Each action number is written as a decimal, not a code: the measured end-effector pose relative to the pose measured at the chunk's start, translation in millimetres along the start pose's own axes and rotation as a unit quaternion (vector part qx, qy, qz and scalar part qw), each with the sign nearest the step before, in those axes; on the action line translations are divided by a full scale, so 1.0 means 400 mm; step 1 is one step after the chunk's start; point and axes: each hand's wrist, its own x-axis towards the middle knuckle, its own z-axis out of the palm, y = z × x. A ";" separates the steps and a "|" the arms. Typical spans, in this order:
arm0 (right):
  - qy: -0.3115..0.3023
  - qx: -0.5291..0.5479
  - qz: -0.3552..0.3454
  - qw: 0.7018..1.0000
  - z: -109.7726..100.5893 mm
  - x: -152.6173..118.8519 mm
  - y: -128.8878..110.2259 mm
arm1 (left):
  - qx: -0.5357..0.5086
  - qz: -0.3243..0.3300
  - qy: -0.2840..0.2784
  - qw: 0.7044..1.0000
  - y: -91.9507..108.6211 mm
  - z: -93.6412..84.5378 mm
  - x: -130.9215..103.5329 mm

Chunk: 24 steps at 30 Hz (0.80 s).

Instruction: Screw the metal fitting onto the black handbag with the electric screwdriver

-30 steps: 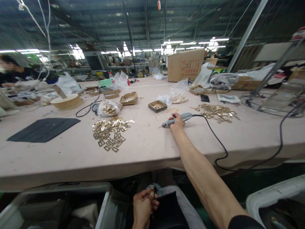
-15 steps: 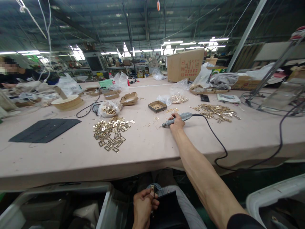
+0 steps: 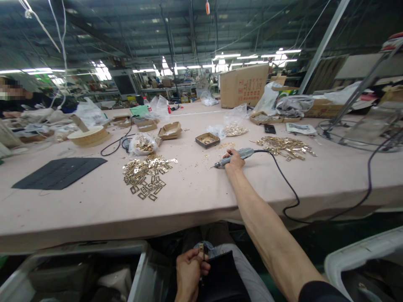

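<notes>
My right hand [image 3: 233, 161] reaches far out over the pink table [image 3: 195, 197] and grips a grey corded electric screwdriver [image 3: 236, 156], its tip pointing left just above the tabletop. My left hand [image 3: 189, 272] stays low in my lap, below the table edge. It pinches a small gold metal fitting [image 3: 200, 251] against a black leather piece [image 3: 222, 279]. A heap of gold rectangular buckles [image 3: 146, 174] lies left of the screwdriver. A second heap of gold parts [image 3: 285, 147] lies to its right.
A small cardboard tray of screws [image 3: 207, 140] sits behind the tool; its black cord [image 3: 289, 188] hangs off the front edge. A dark mat [image 3: 58, 172] lies at left, a large carton [image 3: 244, 86] at the back. Another person [image 3: 19, 98] works far left. Grey bins [image 3: 78, 268] stand below.
</notes>
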 end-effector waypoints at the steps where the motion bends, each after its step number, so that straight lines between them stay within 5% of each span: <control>1: 0.010 0.005 -0.007 1.000 0.001 -0.002 0.000 | 0.002 0.000 0.000 1.000 0.000 0.000 0.000; 24: 0.026 0.059 -0.013 0.998 0.008 -0.026 -0.029 | 0.025 -0.005 0.002 1.000 -0.019 -0.006 0.011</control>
